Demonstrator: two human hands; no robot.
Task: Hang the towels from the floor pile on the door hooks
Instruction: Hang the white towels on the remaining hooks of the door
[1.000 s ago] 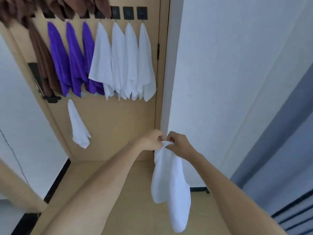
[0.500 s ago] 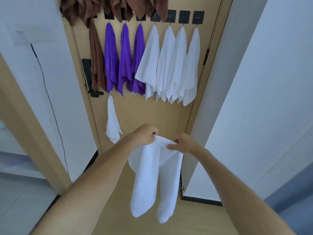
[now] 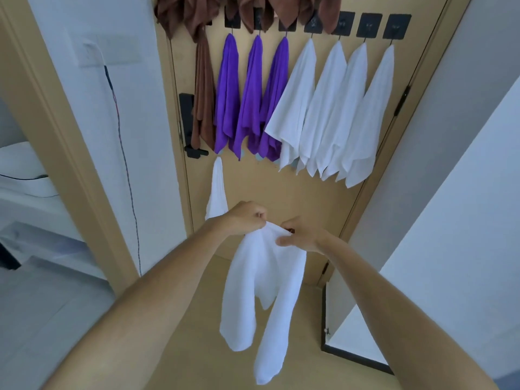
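A white towel [image 3: 261, 291] hangs from both my hands in front of the door [image 3: 267, 198]. My left hand [image 3: 247, 216] and my right hand [image 3: 301, 235] pinch its top edge close together, and two ends dangle below. On the door, black hooks [image 3: 368, 25] carry brown towels [image 3: 202, 88] at the top and left, three purple towels [image 3: 250, 99] and several white towels [image 3: 332, 114]. One more white towel [image 3: 217, 190] hangs lower, under the door handle, just behind my left hand.
A black door handle [image 3: 191, 128] juts out at the door's left edge. White walls stand on both sides, with a thin cable [image 3: 123, 153] running down the left one. Tan floor [image 3: 174, 347] lies below. The floor pile is out of view.
The view has swung left and closer to the door. My hands spread the towel's top edge a little, then drew nearer together, still gripping it in front of the door's lower half.
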